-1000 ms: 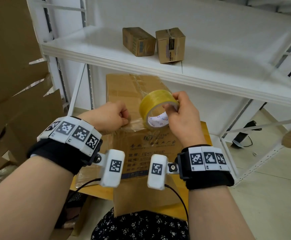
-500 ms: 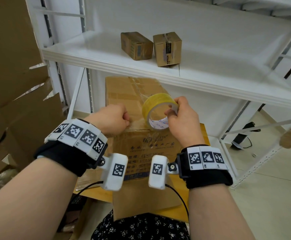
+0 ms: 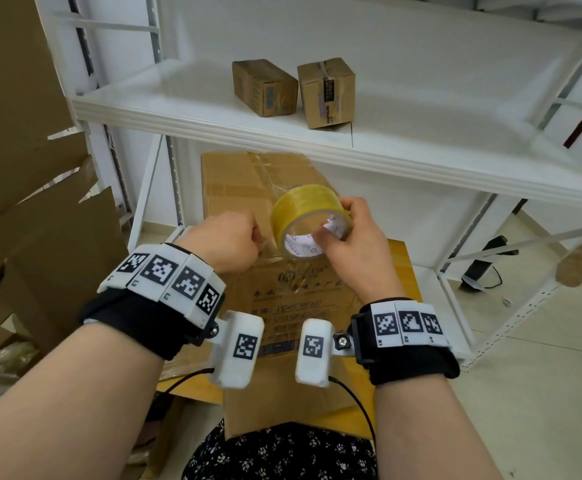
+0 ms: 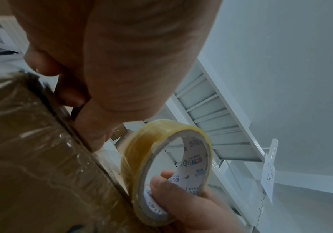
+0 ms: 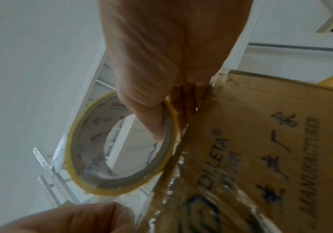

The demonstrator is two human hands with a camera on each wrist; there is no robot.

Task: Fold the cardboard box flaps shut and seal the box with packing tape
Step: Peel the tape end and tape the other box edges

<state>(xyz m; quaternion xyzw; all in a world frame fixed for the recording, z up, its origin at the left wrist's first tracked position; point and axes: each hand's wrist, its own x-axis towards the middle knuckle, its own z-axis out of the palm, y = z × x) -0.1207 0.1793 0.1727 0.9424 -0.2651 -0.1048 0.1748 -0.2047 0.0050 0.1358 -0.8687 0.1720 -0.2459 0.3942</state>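
Note:
A tall brown cardboard box (image 3: 293,299) stands before me with its printed side toward me, flaps down and clear tape film along its top edge (image 4: 31,157). My left hand (image 3: 248,237) is curled at that near top edge and pinches the loose tape end against the cardboard (image 4: 93,119). A short clear strip runs from it to the yellowish tape roll (image 3: 303,209). My right hand (image 3: 345,237) grips the roll just above the box edge, thumb inside the core (image 5: 157,123). The roll (image 4: 133,157) stands on edge, close beside the left fingers.
A white shelf (image 3: 421,161) juts out above the box's far part and carries two small cardboard boxes (image 3: 265,88), (image 3: 326,93). Flattened cardboard (image 3: 22,202) leans at the left. The box sits on a yellow board (image 3: 407,271). A black cable lies on the floor (image 3: 483,268).
Both hands stay at the box's near top edge. The right thumb has slid further into the roll's core and the roll has turned slightly. The head view has shifted a little.

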